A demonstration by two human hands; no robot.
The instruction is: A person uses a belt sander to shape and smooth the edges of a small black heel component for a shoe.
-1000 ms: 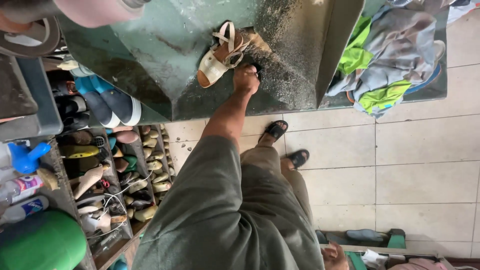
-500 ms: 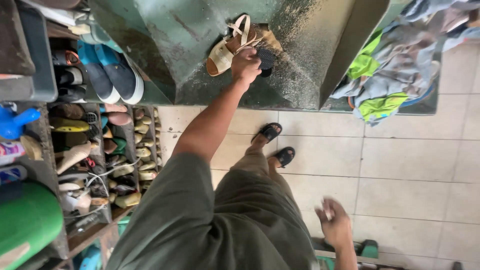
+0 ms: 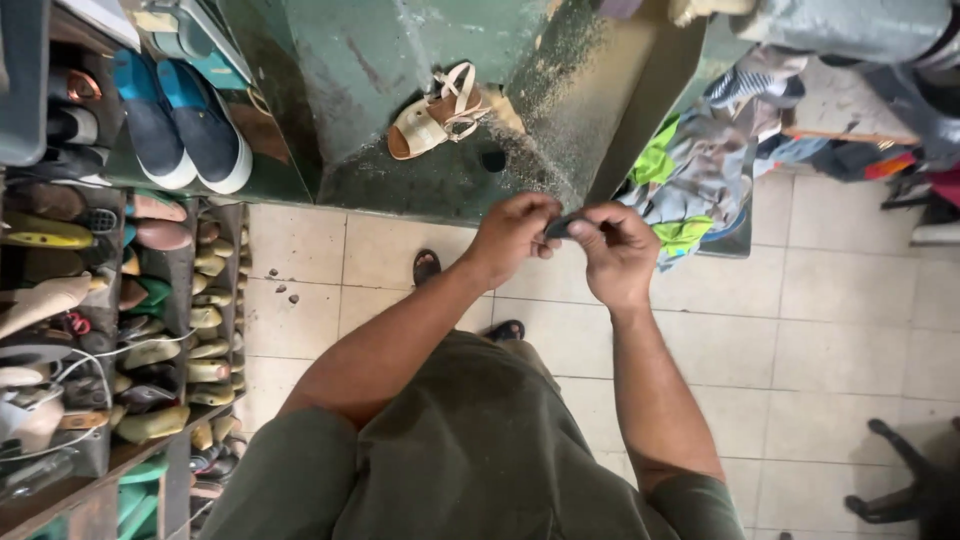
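Over the tiled floor, just in front of the green desk, both hands meet and pinch one small dark piece. The left hand grips its left end with the fingers curled tight. The right hand grips its right end the same way. So the piece sits between the two hands, and its long side runs from left to right, from one hand to the other. Most of it is hidden by the fingers, so I cannot tell what it is. Both hands are just as near to it, since both touch it.

Up on the desk lies a tan sandal with light straps. It is well apart from the hands, farther away from the person. A small dark bit lies on the desk too, near the sandal and between it and the hands. Dust and scraps cover the desk around them.

Off to the left stand shelves full of shoes and wooden foot shapes. Two blue shoes sit at the top. A pile of cloth hangs to the right.
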